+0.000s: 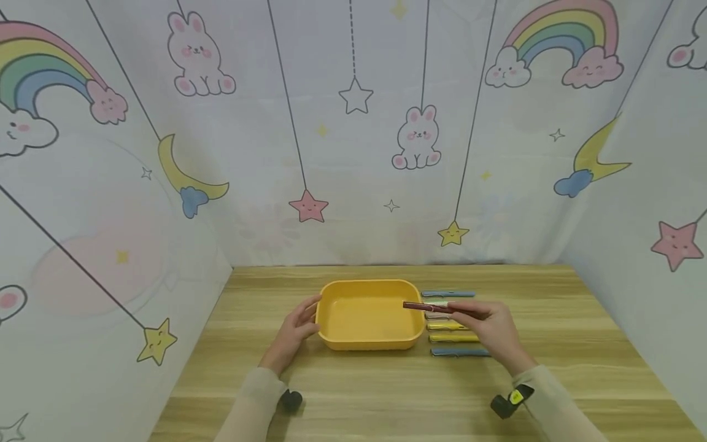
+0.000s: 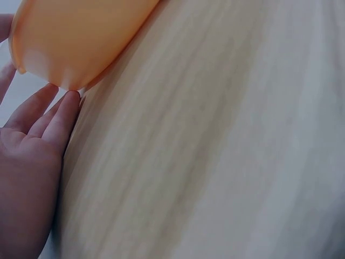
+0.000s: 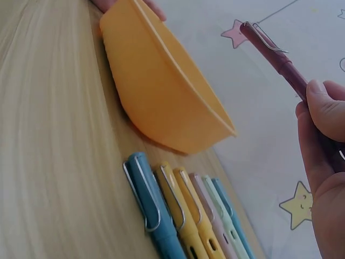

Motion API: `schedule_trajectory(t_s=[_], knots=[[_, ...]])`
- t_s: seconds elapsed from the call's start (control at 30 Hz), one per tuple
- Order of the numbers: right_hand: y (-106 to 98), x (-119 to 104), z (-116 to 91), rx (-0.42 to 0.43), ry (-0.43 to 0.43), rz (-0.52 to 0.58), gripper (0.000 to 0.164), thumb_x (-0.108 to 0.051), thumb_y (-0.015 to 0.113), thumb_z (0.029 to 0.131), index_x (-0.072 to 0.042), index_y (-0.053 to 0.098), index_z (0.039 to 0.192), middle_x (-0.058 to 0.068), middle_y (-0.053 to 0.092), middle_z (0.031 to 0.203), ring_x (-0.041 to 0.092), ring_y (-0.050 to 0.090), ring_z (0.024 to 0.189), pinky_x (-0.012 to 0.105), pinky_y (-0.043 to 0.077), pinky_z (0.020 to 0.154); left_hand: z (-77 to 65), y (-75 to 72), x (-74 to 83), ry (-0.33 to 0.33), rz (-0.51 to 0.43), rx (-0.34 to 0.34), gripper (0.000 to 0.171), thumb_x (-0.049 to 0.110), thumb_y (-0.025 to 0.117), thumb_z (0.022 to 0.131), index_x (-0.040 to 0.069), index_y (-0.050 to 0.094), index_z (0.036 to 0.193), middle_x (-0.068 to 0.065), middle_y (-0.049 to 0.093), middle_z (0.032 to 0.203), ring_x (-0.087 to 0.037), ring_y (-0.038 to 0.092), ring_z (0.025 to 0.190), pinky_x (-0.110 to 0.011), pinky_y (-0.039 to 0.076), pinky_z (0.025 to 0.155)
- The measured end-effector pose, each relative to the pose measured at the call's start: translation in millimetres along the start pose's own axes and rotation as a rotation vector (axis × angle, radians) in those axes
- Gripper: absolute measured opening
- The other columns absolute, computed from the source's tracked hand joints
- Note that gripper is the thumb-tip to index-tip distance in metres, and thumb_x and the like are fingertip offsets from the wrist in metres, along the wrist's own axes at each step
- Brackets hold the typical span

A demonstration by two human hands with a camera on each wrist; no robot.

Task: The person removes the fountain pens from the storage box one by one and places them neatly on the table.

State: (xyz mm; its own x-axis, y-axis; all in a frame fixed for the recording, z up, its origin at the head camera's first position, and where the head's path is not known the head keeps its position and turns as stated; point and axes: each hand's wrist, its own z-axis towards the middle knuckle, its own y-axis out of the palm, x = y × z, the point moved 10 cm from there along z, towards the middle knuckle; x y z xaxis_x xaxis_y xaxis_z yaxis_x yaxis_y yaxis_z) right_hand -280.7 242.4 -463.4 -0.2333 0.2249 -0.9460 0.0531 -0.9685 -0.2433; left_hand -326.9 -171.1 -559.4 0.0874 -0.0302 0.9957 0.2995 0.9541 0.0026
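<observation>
A yellow plastic basin [image 1: 364, 345] sits on the table, with nothing seen inside it. At its left end rests my left hand [image 1: 294, 331], fingers fairly straight; the left wrist view has their fingertips [image 2: 69, 102] against the basin's outer wall [image 2: 70, 43]. My right hand [image 1: 493, 328] pinches a dark red pen [image 1: 422, 306] between thumb and fingers. This pen's clip end points left, overlapping the basin's right rim in the head view. In the right wrist view, the pen [image 3: 269, 48] is held up above the table.
Right of the basin, several capped pens lie side by side: a dark blue pen [image 3: 148, 199], two yellow pens [image 3: 178, 210], a pink one, a pale green one and a lighter blue pen [image 1: 448, 294]. A patterned curtain [image 1: 353, 245] stands behind the wooden table [image 1: 375, 393].
</observation>
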Motion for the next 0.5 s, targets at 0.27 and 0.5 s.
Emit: schedule_trajectory(t_s=[0.27, 0.5], knots=[[-9, 3, -20, -0.004, -0.061, 0.05, 0.027, 0.001, 0.076, 0.093, 0.013, 0.073, 0.117, 0.004, 0.08, 0.11, 0.012, 0.076, 0.098, 0.029, 0.063, 0.077, 0.2, -0.2, -0.7, -0.002, 0.013, 0.004, 0.068, 0.002, 0.066, 0.097, 0.011, 0.042, 0.16, -0.021, 0.038, 0.166, -0.039, 0.036, 0.153, -0.026, 0.044, 0.111], [-15, 12, -37, -0.014, -0.041, 0.057, 0.026, 0.002, 0.076, 0.092, 0.015, 0.073, 0.115, 0.008, 0.08, 0.111, 0.009, 0.076, 0.1, 0.026, 0.062, 0.081, -0.3, -0.6, -0.4, -0.014, 0.008, 0.012, 0.068, 0.001, 0.065, 0.097, 0.011, 0.043, 0.16, -0.02, 0.039, 0.165, -0.037, 0.037, 0.153, -0.025, 0.045, 0.11]])
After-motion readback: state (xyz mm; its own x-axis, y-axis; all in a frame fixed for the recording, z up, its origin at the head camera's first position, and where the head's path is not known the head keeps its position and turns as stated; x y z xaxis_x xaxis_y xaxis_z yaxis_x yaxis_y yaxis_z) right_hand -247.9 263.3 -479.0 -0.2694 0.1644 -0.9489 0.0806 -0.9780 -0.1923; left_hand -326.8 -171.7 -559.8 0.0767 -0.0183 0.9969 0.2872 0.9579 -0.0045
